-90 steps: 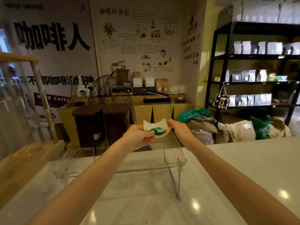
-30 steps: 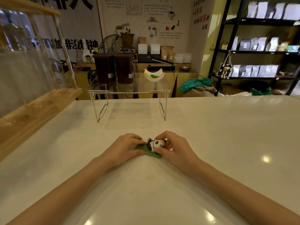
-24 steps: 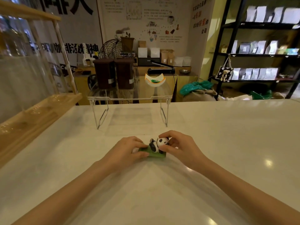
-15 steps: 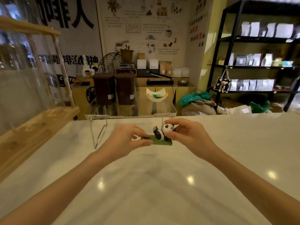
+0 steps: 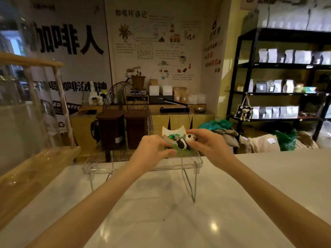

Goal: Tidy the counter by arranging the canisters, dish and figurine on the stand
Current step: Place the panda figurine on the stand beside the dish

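Panda figurine held in both hands over the clear stand

Above the white counter (image 5: pixel 179 221), the panda figurine (image 5: pixel 184 142) on its green base is pinched between the left hand (image 5: pixel 152 151) and right hand (image 5: pixel 207 144), fingers closed on it, over the right part of the clear acrylic stand (image 5: pixel 189 162). Just behind it, the crescent dish (image 5: pixel 172 132) is seen; two brown canisters (image 5: pixel 123 129) are set at the left.

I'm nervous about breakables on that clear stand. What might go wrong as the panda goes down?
1. The panda figurine, held by both the left hand and right hand, sits right in front of the dish; it may knock the dish.
2. It hovers near the stand front right corner; set down there, it might tip off.
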`<state>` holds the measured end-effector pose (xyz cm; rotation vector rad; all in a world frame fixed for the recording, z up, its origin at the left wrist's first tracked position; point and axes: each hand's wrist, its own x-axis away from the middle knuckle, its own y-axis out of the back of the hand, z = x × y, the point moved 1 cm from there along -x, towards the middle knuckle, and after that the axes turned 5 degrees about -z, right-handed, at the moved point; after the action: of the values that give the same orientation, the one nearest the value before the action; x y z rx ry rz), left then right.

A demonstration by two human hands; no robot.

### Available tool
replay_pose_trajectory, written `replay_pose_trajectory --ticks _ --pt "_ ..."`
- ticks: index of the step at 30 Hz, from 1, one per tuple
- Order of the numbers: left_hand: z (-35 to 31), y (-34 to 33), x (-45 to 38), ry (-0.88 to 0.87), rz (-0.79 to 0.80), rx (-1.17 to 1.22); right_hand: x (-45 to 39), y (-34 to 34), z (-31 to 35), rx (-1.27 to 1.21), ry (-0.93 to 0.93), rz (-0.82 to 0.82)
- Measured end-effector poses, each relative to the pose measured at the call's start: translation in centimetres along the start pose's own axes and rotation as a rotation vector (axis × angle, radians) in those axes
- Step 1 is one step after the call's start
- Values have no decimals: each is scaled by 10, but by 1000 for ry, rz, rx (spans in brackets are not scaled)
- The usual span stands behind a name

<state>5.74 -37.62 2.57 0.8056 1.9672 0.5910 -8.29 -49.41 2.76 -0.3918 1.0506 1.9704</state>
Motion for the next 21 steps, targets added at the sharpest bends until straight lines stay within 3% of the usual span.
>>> replay_pose_trajectory --ticks 10,21 --pt "19 -26 -25 37 134 -66 -20 -14 -26 128 -36 20" --pt "21 -33 -27 68 164 -119 -20 -19 -32 153 -48 -24"
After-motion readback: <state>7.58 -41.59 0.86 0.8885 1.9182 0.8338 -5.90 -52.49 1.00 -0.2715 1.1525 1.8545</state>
